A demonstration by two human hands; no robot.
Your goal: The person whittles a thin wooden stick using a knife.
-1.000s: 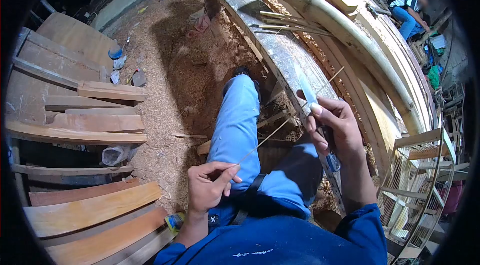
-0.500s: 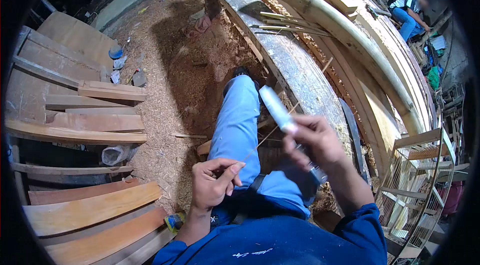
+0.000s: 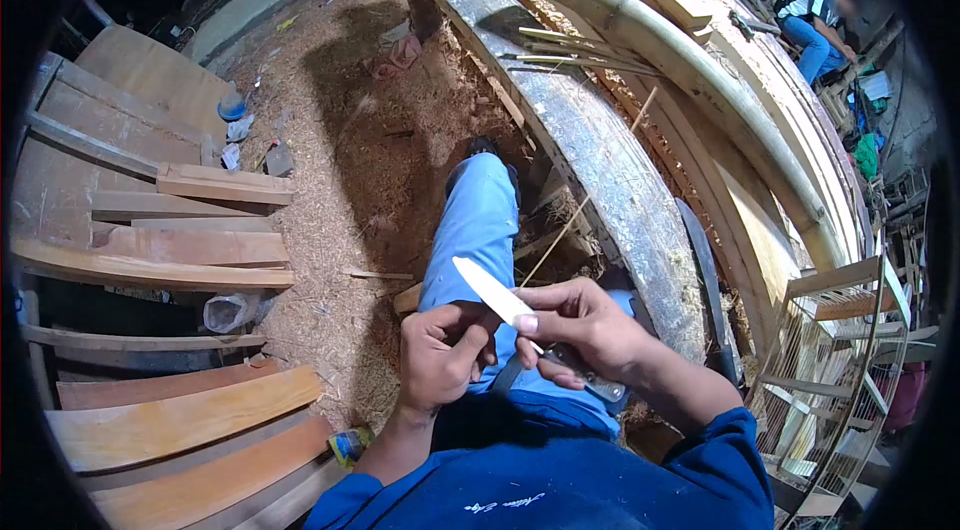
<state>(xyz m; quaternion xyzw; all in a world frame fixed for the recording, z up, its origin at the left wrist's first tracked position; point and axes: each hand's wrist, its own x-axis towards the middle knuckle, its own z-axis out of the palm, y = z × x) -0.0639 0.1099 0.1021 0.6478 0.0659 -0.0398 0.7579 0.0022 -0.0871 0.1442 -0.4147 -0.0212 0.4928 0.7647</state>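
Note:
My right hand [image 3: 590, 330] is wrapped round a knife [image 3: 495, 295], its pale blade pointing up and to the left and its handle end showing below the fingers. Close beside it, my left hand [image 3: 440, 355] is closed, fingers curled, on a thin wooden stick [image 3: 555, 242]. The stick slants up to the right from behind the blade, towards the bench edge. Its lower end is hidden by the blade and my fingers. Both hands are above my lap, the blade crossing just in front of the left fingers.
A worn wooden bench [image 3: 590, 140] runs along my right, with several thin sticks [image 3: 580, 50] on it. Beyond lies a thick bamboo pole [image 3: 690, 70]. Curved boards [image 3: 200, 405] are stacked at left. A wire-strung wooden frame [image 3: 830, 380] stands at right. A person [image 3: 815, 30] sits far right.
My right hand has swung the knife down and left, bringing the blade close to my left hand. My left hand has shifted slightly right, still on the stick.

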